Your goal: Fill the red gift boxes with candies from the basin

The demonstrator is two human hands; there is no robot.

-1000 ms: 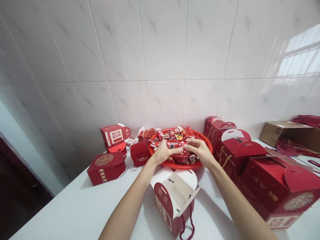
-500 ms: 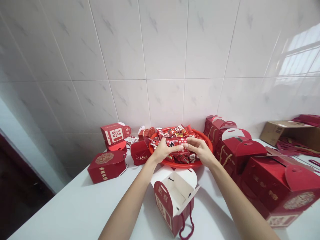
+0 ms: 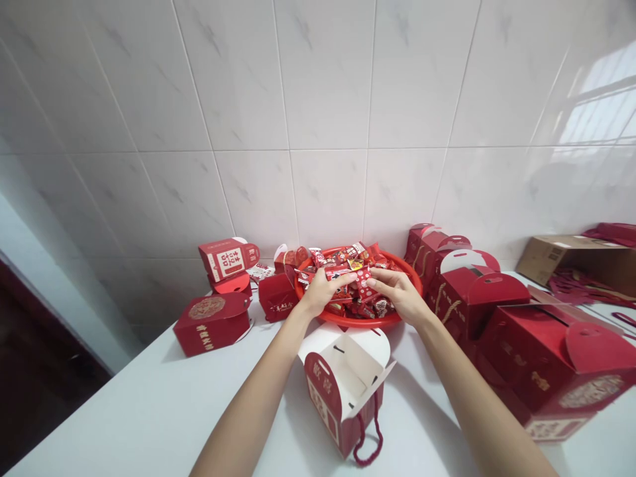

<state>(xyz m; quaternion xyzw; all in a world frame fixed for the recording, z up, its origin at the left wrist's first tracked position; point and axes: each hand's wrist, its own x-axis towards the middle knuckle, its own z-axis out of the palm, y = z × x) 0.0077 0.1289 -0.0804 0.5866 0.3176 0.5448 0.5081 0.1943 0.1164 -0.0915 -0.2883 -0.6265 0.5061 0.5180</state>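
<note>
Left hand (image 3: 322,291): gripping a packet (image 3: 364,283) (red, white-dotted)
Right hand (image 3: 396,293): pinching its other end
Basin (image 3: 362,324): below both hands, heaped with wrappers (image 3: 342,254)
Open box (image 3: 346,387): on the table (image 3: 163,411)

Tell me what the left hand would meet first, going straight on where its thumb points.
The left hand would first meet the red packet at its thumb, then probably the right hand; depth there is hard to judge.
</note>
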